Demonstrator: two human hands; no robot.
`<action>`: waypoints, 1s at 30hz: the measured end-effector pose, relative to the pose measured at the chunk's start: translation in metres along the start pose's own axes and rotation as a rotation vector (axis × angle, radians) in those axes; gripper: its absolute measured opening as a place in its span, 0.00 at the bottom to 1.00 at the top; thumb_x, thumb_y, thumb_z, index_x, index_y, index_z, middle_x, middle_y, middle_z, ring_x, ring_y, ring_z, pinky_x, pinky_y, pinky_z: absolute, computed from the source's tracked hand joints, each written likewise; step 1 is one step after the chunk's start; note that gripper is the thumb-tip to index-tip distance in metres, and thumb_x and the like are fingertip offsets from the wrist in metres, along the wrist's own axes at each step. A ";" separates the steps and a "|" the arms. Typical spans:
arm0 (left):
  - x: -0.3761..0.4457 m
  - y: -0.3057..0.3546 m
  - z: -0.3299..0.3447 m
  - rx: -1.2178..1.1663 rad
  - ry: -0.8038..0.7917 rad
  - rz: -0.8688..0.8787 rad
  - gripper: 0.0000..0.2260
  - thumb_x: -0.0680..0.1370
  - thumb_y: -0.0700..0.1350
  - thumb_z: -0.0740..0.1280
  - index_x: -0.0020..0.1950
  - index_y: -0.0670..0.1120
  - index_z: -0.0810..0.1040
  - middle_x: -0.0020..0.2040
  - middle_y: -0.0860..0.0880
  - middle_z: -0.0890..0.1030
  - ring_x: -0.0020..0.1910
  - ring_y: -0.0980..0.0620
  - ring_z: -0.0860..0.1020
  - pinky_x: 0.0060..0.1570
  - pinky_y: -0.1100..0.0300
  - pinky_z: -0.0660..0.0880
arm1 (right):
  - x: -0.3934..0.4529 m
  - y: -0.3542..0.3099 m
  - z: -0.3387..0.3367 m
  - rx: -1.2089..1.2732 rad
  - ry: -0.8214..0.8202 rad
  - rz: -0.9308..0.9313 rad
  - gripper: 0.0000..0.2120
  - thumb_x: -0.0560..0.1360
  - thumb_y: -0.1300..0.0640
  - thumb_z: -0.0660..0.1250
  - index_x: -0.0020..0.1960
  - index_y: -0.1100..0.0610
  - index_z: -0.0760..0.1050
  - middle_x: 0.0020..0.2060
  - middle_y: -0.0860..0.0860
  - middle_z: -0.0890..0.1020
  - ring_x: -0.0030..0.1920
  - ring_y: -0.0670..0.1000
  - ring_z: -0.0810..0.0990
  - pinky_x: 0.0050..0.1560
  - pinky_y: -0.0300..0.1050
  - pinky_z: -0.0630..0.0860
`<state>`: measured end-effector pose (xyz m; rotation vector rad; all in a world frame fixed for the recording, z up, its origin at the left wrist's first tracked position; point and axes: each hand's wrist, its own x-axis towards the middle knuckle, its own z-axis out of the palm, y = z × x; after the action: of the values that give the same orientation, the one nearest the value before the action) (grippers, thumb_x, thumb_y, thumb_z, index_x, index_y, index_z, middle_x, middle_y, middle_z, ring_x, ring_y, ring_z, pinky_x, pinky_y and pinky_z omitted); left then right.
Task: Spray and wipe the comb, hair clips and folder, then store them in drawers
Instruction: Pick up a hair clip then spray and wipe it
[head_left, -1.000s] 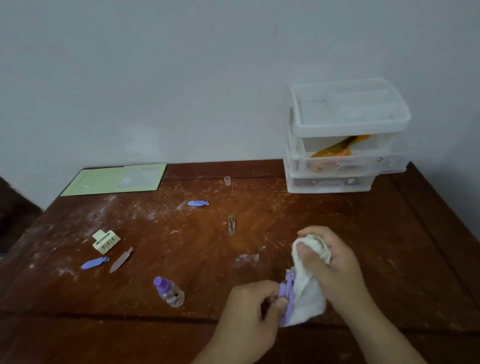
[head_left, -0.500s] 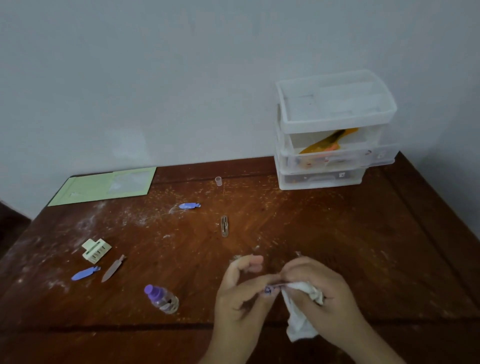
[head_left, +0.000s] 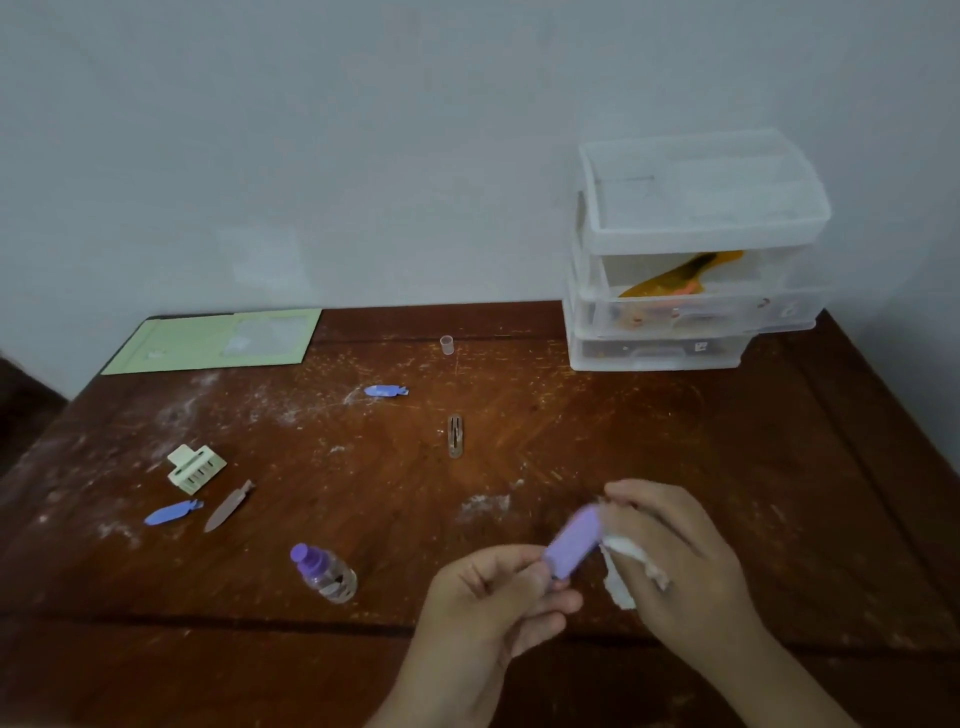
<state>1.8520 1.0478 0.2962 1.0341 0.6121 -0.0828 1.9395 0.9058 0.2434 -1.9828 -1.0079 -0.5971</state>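
A person stands at a scuffed wooden table (head_left: 675, 441). Their left hand (head_left: 493, 597) pinches the lower end of a purple comb (head_left: 571, 540), held just above the table's near edge. Its long axis runs from seven o'clock up to one o'clock. The right hand (head_left: 675, 551), curled around a white cloth (head_left: 626, 571), meets the comb's upper end from three o'clock, so it is the nearer hand for wiping along that length.

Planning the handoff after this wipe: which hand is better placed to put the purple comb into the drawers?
Left. The left hand already pinches the purple comb, while the right hand is occupied by the white cloth. The drawers stand far right, though, so it would reach across.
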 end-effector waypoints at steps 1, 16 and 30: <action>0.001 0.001 -0.001 0.016 0.035 0.026 0.12 0.73 0.31 0.63 0.33 0.40 0.82 0.27 0.45 0.82 0.25 0.54 0.81 0.21 0.68 0.74 | 0.002 0.000 -0.002 0.077 -0.006 0.112 0.10 0.76 0.48 0.58 0.53 0.53 0.69 0.53 0.40 0.71 0.54 0.36 0.71 0.56 0.26 0.66; 0.002 -0.004 -0.011 0.485 0.042 0.377 0.19 0.76 0.36 0.62 0.36 0.57 0.84 0.33 0.53 0.83 0.34 0.60 0.79 0.35 0.68 0.75 | 0.009 -0.024 0.016 0.121 -0.130 -0.085 0.09 0.72 0.59 0.63 0.52 0.55 0.73 0.48 0.46 0.75 0.49 0.46 0.74 0.55 0.33 0.70; 0.016 -0.007 -0.017 0.331 0.152 0.286 0.18 0.74 0.34 0.64 0.29 0.51 0.83 0.26 0.49 0.81 0.27 0.59 0.77 0.32 0.69 0.76 | 0.015 -0.010 0.020 0.132 0.023 0.099 0.13 0.78 0.49 0.57 0.48 0.55 0.77 0.46 0.45 0.75 0.50 0.37 0.72 0.54 0.30 0.69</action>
<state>1.8561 1.0616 0.2765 1.4493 0.5933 0.1513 1.9405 0.9325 0.2475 -1.8933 -0.9055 -0.4859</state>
